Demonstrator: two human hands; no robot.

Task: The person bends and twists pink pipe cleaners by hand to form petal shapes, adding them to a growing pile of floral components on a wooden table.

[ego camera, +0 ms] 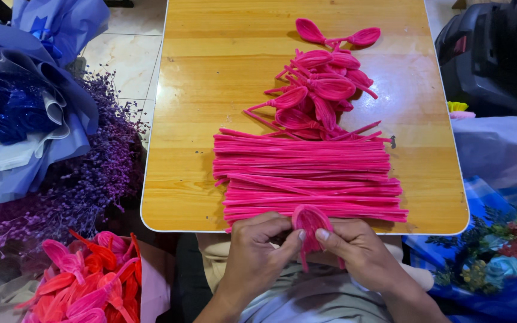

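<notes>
While both hands meet at the table's near edge, I see them pinching one pink petal loop point(310, 222).
Left hand point(257, 246) and right hand point(357, 248) clamp it together; straight pink stems point(306, 176) lie just beyond, finished petals point(321, 90) farther on the wooden table point(210, 72).

— Any packages, labels, signs or screens here?
— Only wrapping: blue wrapping paper point(61, 36) with a white inner sheet, bundled at the left edge beside the wooden table point(198, 90).
— And on the right?
— A blue, crinkled, possibly plastic wrapper point(510, 299) round some flowers; no labels or screens show.
</notes>
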